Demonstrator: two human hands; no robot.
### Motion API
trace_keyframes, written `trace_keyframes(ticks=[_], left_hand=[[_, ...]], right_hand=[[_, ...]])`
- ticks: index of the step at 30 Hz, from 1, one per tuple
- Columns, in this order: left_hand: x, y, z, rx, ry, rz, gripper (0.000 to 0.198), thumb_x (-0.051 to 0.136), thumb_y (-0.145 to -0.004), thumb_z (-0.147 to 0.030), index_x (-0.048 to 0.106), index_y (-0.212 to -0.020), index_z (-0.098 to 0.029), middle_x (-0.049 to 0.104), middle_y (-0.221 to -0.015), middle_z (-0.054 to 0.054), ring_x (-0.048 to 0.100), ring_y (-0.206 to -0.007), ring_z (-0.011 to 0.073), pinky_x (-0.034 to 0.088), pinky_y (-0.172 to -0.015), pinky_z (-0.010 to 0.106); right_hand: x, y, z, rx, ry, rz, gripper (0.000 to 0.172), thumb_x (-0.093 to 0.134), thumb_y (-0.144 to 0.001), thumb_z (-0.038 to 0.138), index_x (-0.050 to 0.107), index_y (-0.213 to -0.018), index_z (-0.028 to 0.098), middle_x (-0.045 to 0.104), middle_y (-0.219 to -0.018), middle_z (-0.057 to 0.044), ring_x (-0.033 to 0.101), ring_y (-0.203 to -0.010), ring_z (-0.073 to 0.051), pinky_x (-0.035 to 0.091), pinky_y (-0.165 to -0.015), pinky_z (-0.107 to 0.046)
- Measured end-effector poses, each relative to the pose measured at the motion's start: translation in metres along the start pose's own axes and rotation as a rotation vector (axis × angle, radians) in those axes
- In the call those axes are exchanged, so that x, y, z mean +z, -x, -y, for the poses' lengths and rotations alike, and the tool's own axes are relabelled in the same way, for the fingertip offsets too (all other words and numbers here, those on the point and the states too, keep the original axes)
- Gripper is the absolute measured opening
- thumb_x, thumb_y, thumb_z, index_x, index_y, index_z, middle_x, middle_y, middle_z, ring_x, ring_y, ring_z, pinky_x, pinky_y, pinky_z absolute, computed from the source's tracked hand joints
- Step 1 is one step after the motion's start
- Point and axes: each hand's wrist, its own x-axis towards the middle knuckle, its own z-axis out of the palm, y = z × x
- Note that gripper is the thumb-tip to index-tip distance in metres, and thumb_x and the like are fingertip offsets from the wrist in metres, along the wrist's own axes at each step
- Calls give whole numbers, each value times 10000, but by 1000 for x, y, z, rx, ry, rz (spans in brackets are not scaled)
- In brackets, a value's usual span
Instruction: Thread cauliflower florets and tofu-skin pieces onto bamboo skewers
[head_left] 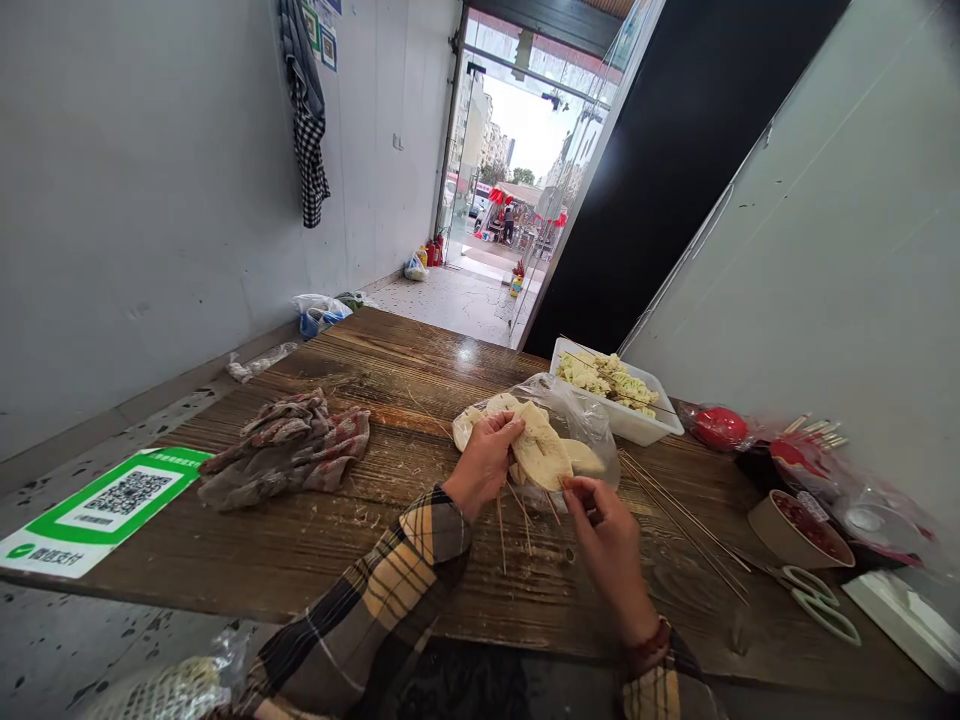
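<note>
Pale, flat, bread-like slices (541, 450) are up in front of me over the middle of the table. Fingers of my left hand (487, 455) are closed on them, thumb on top. At the lower edge of the front slice, my right hand (606, 530) pinches with thumb and forefinger; whether a stick is also between those fingertips is hidden. Thin wooden skewers (502, 535) poke out below the slices. Behind and under them lies a clear plastic bag (592, 425) with more pale slices (583, 457) in or on it.
A white tray (652, 428) of skewered cauliflower-like pieces (600, 380) stands at the back right. Loose skewers (686, 525), scissors (817, 600) and a bowl (799, 535) with red contents lie right. A crumpled cloth (300, 445) and a QR-code sign (105, 510) are left on the wooden table (397, 340).
</note>
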Motion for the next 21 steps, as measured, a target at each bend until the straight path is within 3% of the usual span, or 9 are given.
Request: trace_keyframes(ticks=[14, 21], left_hand=[[2, 2, 3, 65, -72, 18, 367, 802, -598, -345, 671, -864, -129, 688, -776, 40, 617, -671, 137, 503, -632, 246], [2, 3, 3, 49, -38, 57, 346, 794, -631, -296, 666, -906, -130, 698, -828, 43, 627, -700, 129, 507, -647, 229]], right_hand=[[10, -10, 13, 110, -140, -12, 187, 553, -859, 369, 602, -886, 190, 669, -796, -38, 610, -672, -163, 491, -614, -278], [19, -15, 11, 162, -274, -36, 185, 586, -828, 367, 594, -873, 188, 656, -775, -26, 610, -689, -156, 495, -627, -271]])
